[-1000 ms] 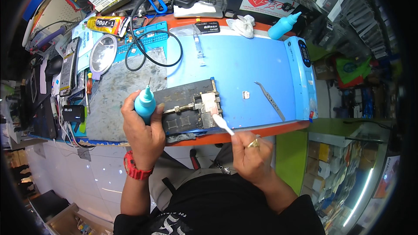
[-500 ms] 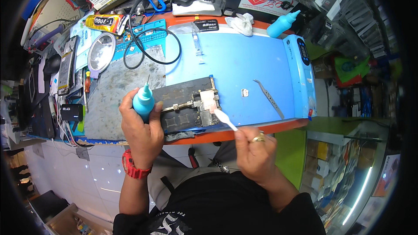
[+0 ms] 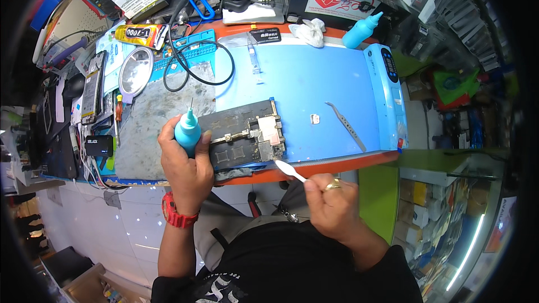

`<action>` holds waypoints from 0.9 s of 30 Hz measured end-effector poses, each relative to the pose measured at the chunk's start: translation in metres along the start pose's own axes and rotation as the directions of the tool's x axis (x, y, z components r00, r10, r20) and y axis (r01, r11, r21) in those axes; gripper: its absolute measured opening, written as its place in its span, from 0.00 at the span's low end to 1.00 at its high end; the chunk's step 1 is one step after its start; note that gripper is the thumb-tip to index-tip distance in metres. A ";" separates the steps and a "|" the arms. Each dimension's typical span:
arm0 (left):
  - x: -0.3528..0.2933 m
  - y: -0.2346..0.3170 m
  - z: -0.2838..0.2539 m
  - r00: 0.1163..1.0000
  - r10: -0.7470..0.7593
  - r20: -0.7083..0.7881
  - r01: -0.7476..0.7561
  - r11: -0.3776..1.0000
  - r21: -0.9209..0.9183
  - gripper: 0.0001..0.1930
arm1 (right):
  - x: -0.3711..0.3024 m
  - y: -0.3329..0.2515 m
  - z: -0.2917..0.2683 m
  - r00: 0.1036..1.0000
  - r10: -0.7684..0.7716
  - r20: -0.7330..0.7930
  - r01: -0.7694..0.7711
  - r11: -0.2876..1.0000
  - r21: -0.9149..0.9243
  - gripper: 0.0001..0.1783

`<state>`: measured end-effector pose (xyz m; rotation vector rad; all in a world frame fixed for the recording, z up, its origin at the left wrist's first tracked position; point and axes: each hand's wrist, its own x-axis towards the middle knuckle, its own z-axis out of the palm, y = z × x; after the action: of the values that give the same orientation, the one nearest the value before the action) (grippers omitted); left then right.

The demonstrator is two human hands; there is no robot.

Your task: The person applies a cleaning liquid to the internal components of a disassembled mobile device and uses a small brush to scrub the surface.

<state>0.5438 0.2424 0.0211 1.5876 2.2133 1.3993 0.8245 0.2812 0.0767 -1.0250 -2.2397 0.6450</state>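
Observation:
My left hand (image 3: 188,171) is wrapped around a teal squeeze bottle (image 3: 187,133) with a thin needle tip pointing up. Its thumb lies by the left part of a black board holder (image 3: 227,158), which clamps a small circuit board (image 3: 269,130) with a copper-coloured patch. My right hand (image 3: 334,202) pinches the handle of a white toothbrush (image 3: 289,170). The oval head is at the board's lower right corner, its bristles hidden from above. A small metal piece (image 3: 315,118) and grey tweezers (image 3: 345,126) lie on the blue mat to the right.
A blue heated machine with a display (image 3: 388,70) stands at the right edge. Behind are a second teal bottle (image 3: 362,31), a crumpled white cloth (image 3: 307,32) and a looped black cable (image 3: 232,67). A round magnifier (image 3: 136,72) and phone parts (image 3: 92,90) crowd the left.
The toothbrush head has moved down from the copper-coloured patch to the board's lower corner. My left hand still holds the bottle, and the view has shifted slightly.

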 end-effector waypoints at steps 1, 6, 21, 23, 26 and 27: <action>0.000 0.001 0.000 1.000 0.003 -0.002 -0.003 1.000 0.004 0.28 | -0.001 0.001 -0.003 0.999 0.025 -0.044 -0.023 0.999 0.038 0.04; 0.001 0.003 -0.001 1.000 -0.021 0.007 0.021 0.999 -0.038 0.28 | 0.005 -0.004 0.002 0.993 0.062 -0.103 -0.054 0.995 0.081 0.04; 0.002 0.003 0.000 1.000 0.006 0.006 -0.006 1.000 -0.031 0.29 | 0.000 0.009 0.038 0.985 -0.120 -0.127 0.095 0.978 -0.188 0.07; 0.001 0.003 -0.001 1.000 0.005 0.007 -0.005 1.000 -0.029 0.29 | -0.005 0.002 0.030 0.994 -0.100 -0.047 0.091 0.980 -0.176 0.06; 0.000 0.001 -0.002 0.998 0.060 -0.008 -0.060 0.997 0.046 0.30 | -0.021 0.004 0.014 0.996 -0.053 -0.069 0.046 0.993 -0.106 0.03; -0.001 0.001 -0.003 0.998 0.057 -0.016 -0.056 0.997 0.048 0.30 | -0.021 0.003 0.014 0.996 -0.014 -0.091 0.008 0.998 -0.061 0.03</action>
<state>0.5428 0.2398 0.0232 1.6722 2.2452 1.3899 0.8273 0.2640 0.0589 -1.0502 -2.1958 0.5176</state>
